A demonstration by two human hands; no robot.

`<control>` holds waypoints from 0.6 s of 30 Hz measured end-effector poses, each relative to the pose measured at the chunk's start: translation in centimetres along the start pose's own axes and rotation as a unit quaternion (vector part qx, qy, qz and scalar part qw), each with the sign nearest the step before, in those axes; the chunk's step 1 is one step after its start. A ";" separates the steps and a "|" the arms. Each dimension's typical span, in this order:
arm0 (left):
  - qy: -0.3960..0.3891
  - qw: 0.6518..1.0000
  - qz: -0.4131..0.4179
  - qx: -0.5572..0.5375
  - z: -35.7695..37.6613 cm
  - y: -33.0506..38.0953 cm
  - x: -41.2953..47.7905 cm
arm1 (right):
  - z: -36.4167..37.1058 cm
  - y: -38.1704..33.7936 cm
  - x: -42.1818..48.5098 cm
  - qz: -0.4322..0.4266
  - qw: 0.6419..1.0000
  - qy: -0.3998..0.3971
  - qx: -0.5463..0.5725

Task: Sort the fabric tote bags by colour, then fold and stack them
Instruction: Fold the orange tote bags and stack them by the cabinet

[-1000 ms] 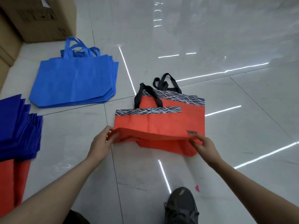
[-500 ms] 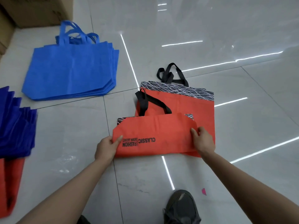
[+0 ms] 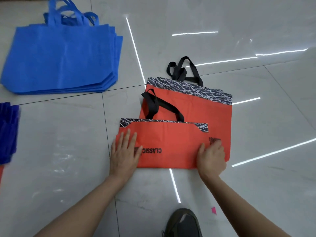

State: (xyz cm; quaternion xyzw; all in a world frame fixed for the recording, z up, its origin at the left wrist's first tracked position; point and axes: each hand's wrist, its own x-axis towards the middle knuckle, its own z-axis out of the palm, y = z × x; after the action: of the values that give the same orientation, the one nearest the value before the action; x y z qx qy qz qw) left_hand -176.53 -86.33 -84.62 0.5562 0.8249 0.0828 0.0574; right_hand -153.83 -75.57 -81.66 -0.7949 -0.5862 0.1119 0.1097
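An orange tote bag (image 3: 167, 142) with a black patterned top band and black handles lies folded in half on the floor tiles, printed "CLASSIC" side up. It rests on another orange tote bag (image 3: 201, 106) lying flat beneath it. My left hand (image 3: 125, 153) presses flat, fingers straight, on the folded bag's left end. My right hand (image 3: 211, 155) rests on its right end with fingers bent down onto the fabric. A stack of bright blue tote bags (image 3: 59, 55) lies at the upper left.
A pile of dark blue bags (image 3: 7, 132) sits at the left edge, with a sliver of orange fabric (image 3: 0, 173) below it. My shoe (image 3: 183, 223) stands at the bottom centre, a small pink scrap (image 3: 213, 210) beside it. Glossy floor tiles (image 3: 239, 23) reflect ceiling lights.
I folded the lower half of the top orange bag up over itself, and both hands went from gripping its edge to pressing it flat. The camera moved closer.
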 end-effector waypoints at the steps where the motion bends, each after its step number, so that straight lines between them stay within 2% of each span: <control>1: -0.010 1.000 -0.002 0.007 0.2 0.0 0.0 | 0.4 -0.2 -0.1 -0.047 0.998 0.044 -0.011; 3: -0.022 1.000 -0.005 0.020 0.5 -0.1 -0.1 | 1.1 -1.0 -0.8 -0.204 0.973 0.108 -0.004; 4: -0.023 0.999 -0.006 0.023 0.6 -0.1 -0.2 | 1.4 -1.9 -1.5 -0.293 0.951 0.097 0.019; 6: -0.014 1.000 -0.009 0.020 0.7 -0.2 -0.2 | 2.0 -4.8 -3.4 -0.430 0.901 0.027 0.060; 9: 0.003 1.000 0.001 0.014 0.9 -0.3 -0.3 | 3.9 -8.8 -6.0 -0.531 0.843 -0.069 0.044; 11: 0.010 1.000 0.005 0.024 1.1 -0.4 -0.4 | 5.5 -9.1 -6.3 -0.554 0.827 -0.100 0.005; 13: 0.009 1.000 -0.005 0.026 1.3 -0.4 -0.4 | 6.3 -7.9 -5.5 -0.550 0.827 -0.114 -0.033; 15: 0.007 1.000 -0.012 0.024 1.3 -0.3 -0.4 | 6.4 -6.4 -4.5 -0.533 0.838 -0.107 -0.048; 18: 0.013 1.000 -0.017 0.021 1.1 -0.1 -0.4 | 5.5 -5.3 -3.3 -0.471 0.875 -0.099 -0.060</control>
State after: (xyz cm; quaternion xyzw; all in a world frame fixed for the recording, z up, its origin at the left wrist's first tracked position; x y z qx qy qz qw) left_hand -176.30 -86.67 -85.74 0.5417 0.8367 0.0716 0.0367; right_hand -161.24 -77.01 -85.08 -0.4149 -0.9044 0.0895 0.0427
